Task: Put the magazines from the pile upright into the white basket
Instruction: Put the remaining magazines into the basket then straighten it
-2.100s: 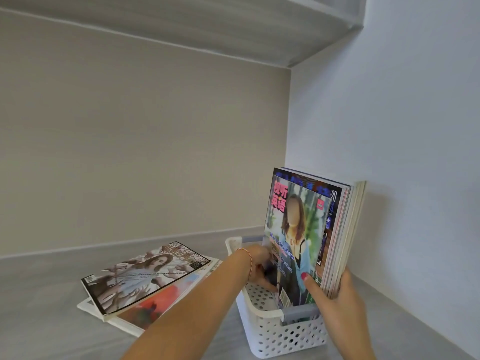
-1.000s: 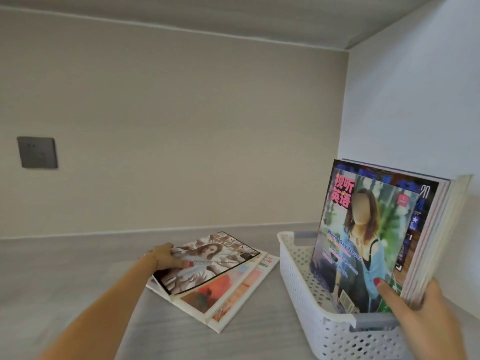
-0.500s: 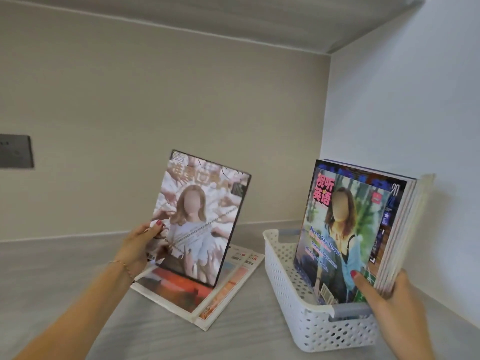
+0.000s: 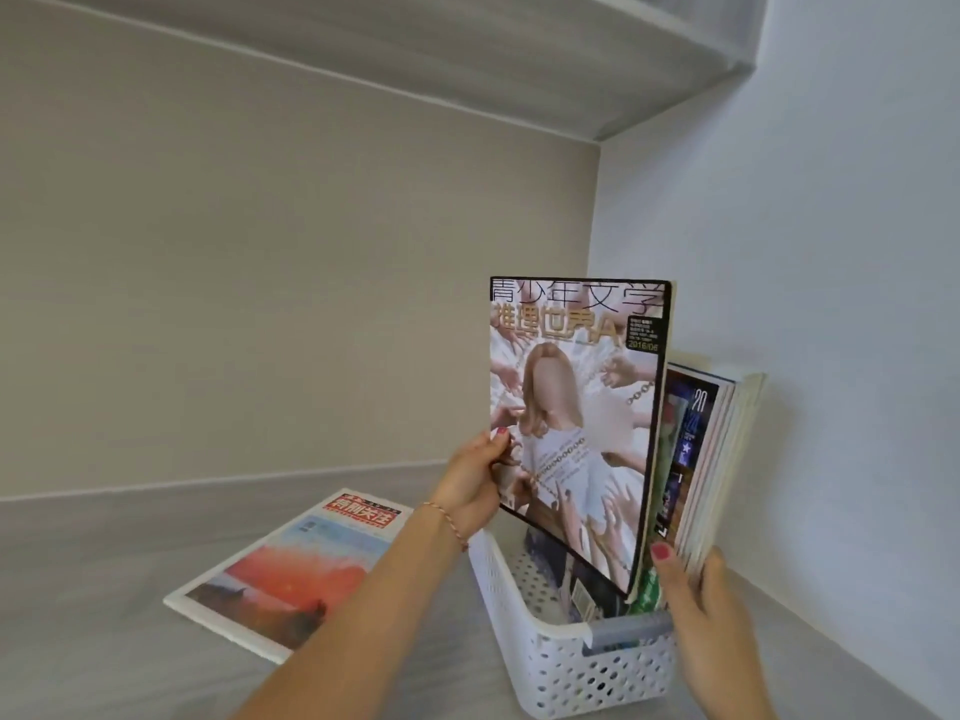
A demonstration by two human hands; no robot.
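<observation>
Magazines, pile and basket.
One magazine [image 4: 576,433], pale cover with a figure, is upright above the white perforated basket [image 4: 571,662], lower edge inside. More magazines [image 4: 711,459] stand upright in the basket's right side. The pile [image 4: 291,569] lies flat left of it.

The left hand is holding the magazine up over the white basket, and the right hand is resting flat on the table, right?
Not quite. The left hand does hold the pale-covered magazine over the white perforated plastic basket, but the right hand isn't on the table: in the head view it grips the upright stack of magazines in the basket.
</observation>
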